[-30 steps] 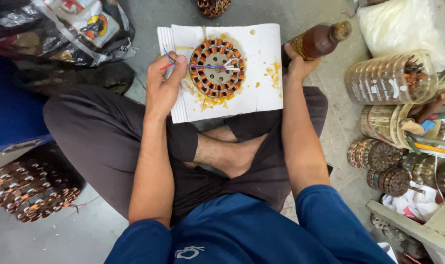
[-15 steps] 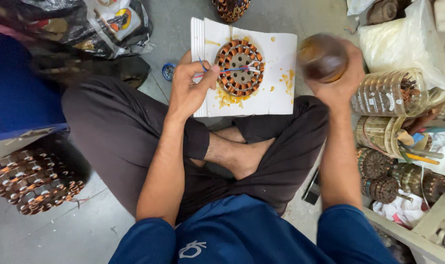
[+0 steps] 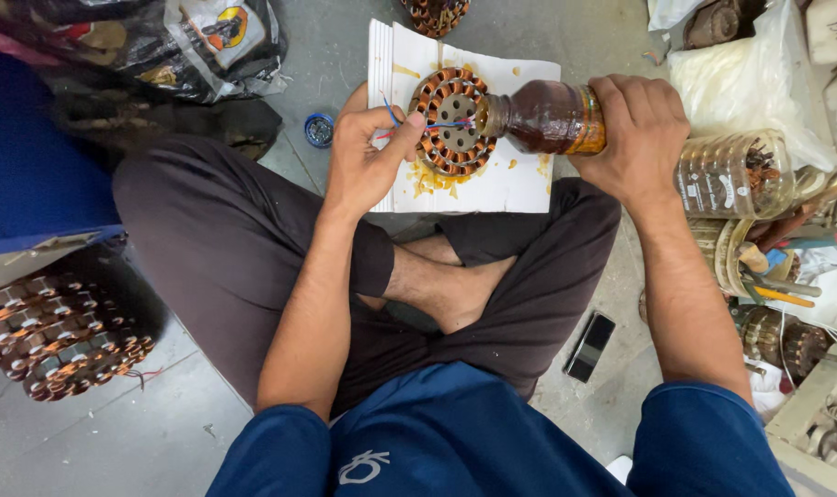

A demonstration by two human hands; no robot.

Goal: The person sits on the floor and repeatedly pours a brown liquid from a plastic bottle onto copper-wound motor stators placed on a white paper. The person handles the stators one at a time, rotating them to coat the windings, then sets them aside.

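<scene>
R hand (image 3: pixel 641 129) grips tipped brown bottle (image 3: pixel 542 117); L hand (image 3: pixel 370 152) pinches stator (image 3: pixel 450 120) wires (image 3: pixel 409 127). Overpour risk: varnish floods paper (image 3: pixel 519 179).

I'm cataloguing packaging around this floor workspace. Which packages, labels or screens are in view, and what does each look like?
Printed plastic bag: top left, crumpled, black and white with a yellow-orange picture.
Bottle label: orange-yellow band on the brown bottle in the right hand.
White sack: top right, bulging.
Phone: on the floor by the right knee, dark screen.

jars (image 3: pixel 731 175) crowd the right; left floor (image 3: pixel 331 55) seems open.
</scene>
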